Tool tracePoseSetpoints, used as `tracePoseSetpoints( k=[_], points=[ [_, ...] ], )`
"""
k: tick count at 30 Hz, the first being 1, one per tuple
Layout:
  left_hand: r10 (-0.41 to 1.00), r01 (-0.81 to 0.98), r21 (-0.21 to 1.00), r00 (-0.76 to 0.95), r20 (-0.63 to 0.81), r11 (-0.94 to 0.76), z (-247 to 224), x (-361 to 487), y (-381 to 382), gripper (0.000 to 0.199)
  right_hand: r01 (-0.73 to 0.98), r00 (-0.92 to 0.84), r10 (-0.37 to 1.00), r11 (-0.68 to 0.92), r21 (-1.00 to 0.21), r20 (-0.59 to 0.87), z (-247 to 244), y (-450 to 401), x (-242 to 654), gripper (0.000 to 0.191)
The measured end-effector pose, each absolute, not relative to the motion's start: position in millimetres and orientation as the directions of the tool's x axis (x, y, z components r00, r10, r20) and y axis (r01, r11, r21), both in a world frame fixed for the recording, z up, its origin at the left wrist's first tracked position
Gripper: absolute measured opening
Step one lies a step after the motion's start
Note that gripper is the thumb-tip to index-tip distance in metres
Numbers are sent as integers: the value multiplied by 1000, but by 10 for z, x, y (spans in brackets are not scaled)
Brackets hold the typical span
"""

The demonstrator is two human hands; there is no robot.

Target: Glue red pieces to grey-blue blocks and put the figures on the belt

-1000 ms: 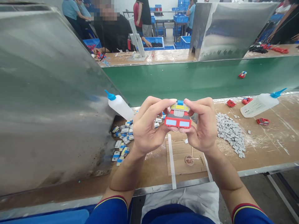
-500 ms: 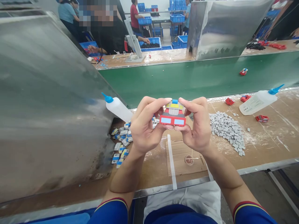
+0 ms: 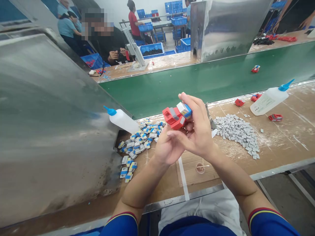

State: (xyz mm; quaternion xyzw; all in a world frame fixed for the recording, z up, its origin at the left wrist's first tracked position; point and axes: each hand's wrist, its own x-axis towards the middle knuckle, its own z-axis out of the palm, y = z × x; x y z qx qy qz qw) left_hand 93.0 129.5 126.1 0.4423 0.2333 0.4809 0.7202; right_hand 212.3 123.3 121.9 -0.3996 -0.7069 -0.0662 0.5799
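Note:
A small red plastic toy part [image 3: 174, 118] with a grey band, topped by a white, blue and yellow block, is held up above the worktable. My right hand [image 3: 199, 131] wraps its fingers and thumb round the block end. From below, my left hand [image 3: 169, 149] grips the red end, its fingers partly hidden by the toy part and the other hand. Left of my hands lies a heap of loose white, blue and yellow blocks [image 3: 140, 141]. On the right is a pile of small grey plates [image 3: 237, 132].
White squeeze bottles stand at left [image 3: 123, 120] and lean at right [image 3: 269, 101]. A small cup [image 3: 200, 167] with a swab sits on cardboard [image 3: 189, 178]. A metal panel [image 3: 56, 131] bounds the left side. Beyond the green belt [image 3: 152, 85], a person [image 3: 108, 42] works.
The toy part has turned from its windowed face to show another side. My right hand now curls round the block end, and my left hand has moved beneath. The head view has shifted slightly.

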Motion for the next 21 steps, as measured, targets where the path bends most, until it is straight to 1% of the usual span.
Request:
tracePoseSetpoints(
  k=[3, 7, 11, 14, 16, 18, 21],
  points=[
    [876, -508, 844, 470, 105, 171, 1283, 1027, 1247, 52, 638, -5, 504, 666, -385, 864, 1247, 1207, 2150, 70],
    [865, -486, 862, 486, 127, 146, 1225, 1068, 1250, 58, 651, -1, 532, 643, -403, 847, 1281, 1165, 2228, 68],
    [873, -422, 905, 458, 171, 44, 1093, 1044, 1278, 66, 668, -12, 573, 614, -419, 820, 1309, 1122, 2271, 66],
    [857, -383, 922, 456, 240, -55, 1017, 1026, 1304, 70, 674, 15, 550, 611, -415, 835, 1322, 1106, 2259, 58],
    [833, -374, 922, 476, 282, -99, 987, 1009, 1333, 66, 671, 43, 516, 620, -407, 856, 1327, 1108, 2255, 50],
    [792, -361, 921, 515, 327, -145, 975, 970, 1380, 58, 669, 50, 490, 631, -394, 870, 1331, 1119, 2267, 44],
    [700, -332, 914, 595, 394, -232, 1000, 864, 1474, 44, 679, 37, 454, 643, -356, 890, 1335, 1141, 2306, 41]
  ],
)
